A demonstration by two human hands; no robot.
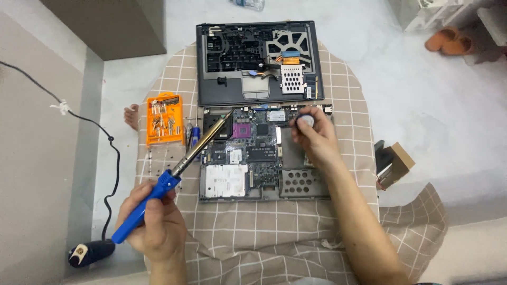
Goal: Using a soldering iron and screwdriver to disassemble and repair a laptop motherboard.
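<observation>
Soldering iron held over a bare laptop circuit board, a small round tin raised in the other hand.

Head view: the left hand (153, 224) is closed in a full grip on the blue handle of a soldering iron (174, 171), whose tip is held just above the upper left part of the circuit board (259, 158). A small round tin (304, 121) is pinched in a narrow grip by the fingers of the right hand (314, 140), over the board's upper right corner. The work is judged to be at the readying stage, before a joint is touched; a steady lowering of the tip would be called for next. The board is laid on a checked cloth (274, 227) over the worktop, with the opened laptop case (259, 60) just behind it. An orange screw box (165, 119) is set near the left, and the iron's black cord (113, 153) is trailed beside it, where it could be snagged.
</observation>
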